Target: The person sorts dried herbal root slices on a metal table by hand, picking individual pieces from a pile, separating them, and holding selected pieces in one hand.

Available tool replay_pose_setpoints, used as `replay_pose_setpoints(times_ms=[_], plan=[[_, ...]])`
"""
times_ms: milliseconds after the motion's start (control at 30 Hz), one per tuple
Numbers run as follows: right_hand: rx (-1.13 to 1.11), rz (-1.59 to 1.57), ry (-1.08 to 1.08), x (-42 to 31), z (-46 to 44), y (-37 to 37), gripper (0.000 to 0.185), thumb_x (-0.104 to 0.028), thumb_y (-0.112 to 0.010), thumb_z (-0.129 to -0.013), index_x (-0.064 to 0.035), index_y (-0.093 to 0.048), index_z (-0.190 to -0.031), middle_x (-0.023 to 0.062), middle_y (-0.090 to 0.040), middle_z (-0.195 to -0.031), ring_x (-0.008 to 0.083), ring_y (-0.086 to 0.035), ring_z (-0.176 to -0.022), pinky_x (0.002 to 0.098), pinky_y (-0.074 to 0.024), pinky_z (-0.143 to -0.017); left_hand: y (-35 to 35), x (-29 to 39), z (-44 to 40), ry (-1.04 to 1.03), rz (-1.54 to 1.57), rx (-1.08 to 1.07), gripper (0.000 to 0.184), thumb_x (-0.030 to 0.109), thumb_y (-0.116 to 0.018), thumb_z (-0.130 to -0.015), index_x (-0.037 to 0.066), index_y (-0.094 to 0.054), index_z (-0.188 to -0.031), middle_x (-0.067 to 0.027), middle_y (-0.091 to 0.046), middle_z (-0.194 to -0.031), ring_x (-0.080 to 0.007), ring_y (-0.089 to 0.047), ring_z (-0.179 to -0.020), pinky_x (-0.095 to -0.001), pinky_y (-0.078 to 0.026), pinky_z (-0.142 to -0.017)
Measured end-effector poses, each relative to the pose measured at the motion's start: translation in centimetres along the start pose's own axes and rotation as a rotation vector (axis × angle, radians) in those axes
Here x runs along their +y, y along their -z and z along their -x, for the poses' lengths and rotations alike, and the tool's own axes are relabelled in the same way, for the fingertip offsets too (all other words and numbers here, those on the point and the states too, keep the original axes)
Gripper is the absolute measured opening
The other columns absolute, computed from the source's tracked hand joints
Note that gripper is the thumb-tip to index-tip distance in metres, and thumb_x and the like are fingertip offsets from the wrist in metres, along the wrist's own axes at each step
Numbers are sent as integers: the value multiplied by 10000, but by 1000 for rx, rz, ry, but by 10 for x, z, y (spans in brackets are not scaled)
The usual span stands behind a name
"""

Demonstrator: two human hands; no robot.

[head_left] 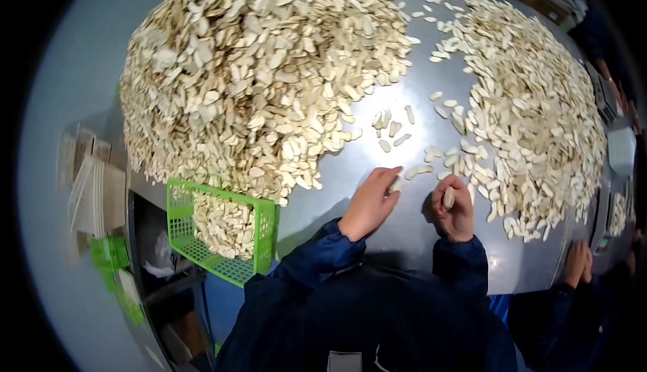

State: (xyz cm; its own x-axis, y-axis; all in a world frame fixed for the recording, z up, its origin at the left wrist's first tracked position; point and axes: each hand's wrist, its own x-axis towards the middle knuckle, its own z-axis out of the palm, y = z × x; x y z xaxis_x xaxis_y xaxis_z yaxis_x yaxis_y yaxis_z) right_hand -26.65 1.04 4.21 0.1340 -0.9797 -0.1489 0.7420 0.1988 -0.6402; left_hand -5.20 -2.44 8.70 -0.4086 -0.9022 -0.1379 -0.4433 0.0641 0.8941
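Observation:
My left hand is low over the metal table, its fingers curled and its thumb beside them. Between thumb and fingertips shows a pale dried slice, partly hidden by the hand. To its right, my right hand is turned partly palm up, with its fingers closed on another pale dried slice. A longer slice lies on the table just ahead, between the hands. Farther forward, several darker slices lie loosely together.
A tall heap of slices covers the table's left; a lower, spread heap lies right. A green basket, tipped at the left edge, holds slices. Another person's hands are at the right edge, near scales.

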Motion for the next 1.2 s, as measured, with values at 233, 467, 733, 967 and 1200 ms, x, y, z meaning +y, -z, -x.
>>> replay_pose_setpoints(times_ms=[233, 467, 733, 967, 1200], plan=[[81, 24, -363, 16, -17, -44, 347, -13, -486, -858, 17, -471, -1203, 63, -549, -681, 77, -374, -409, 207, -245, -345, 47, -51, 6, 23, -796, 637, 552, 113, -604, -769, -18, -449, -1282, -264, -387, -1337, -454, -355, -1221, -481, -285, -1025], [181, 145, -357, 31, -32, -41, 554, -47, -509, -837, 29, -323, -1354, 87, -568, -710, 90, -393, -414, 201, -255, -357, 37, -45, 21, -109, -300, 303, 375, 3, -537, -801, 38, -576, -1173, -231, -477, -1279, -383, -472, -1153, -403, -379, -987], [179, 25, 60, 18, -64, -27, 343, -16, -469, -878, 16, -481, -1219, 50, -549, -723, 76, -392, -428, 203, -271, -377, 57, -67, -5, -29, -765, 648, 414, 46, -549, -817, 33, -534, -1230, -196, -475, -1287, -364, -395, -1223, -453, -270, -1043], [-106, 152, -378, 21, -50, -36, 263, -47, -481, -921, 49, -550, -1155, 91, -607, -744, 49, -380, -425, 191, -280, -384, 61, -37, -13, -82, -517, 609, 233, 64, -592, -818, 28, -647, -1042, -135, -611, -976, -327, -514, -951, -392, -412, -859], [-396, 258, -733, 30, -49, -32, 300, -64, -472, -943, 0, -534, -1230, 122, -634, -798, 36, -349, -418, 185, -279, -398, 25, -19, -79, -172, -765, 484, 246, 162, -709, -724, 32, -649, -925, -148, -579, -849, -326, -533, -859, -416, -441, -750]])
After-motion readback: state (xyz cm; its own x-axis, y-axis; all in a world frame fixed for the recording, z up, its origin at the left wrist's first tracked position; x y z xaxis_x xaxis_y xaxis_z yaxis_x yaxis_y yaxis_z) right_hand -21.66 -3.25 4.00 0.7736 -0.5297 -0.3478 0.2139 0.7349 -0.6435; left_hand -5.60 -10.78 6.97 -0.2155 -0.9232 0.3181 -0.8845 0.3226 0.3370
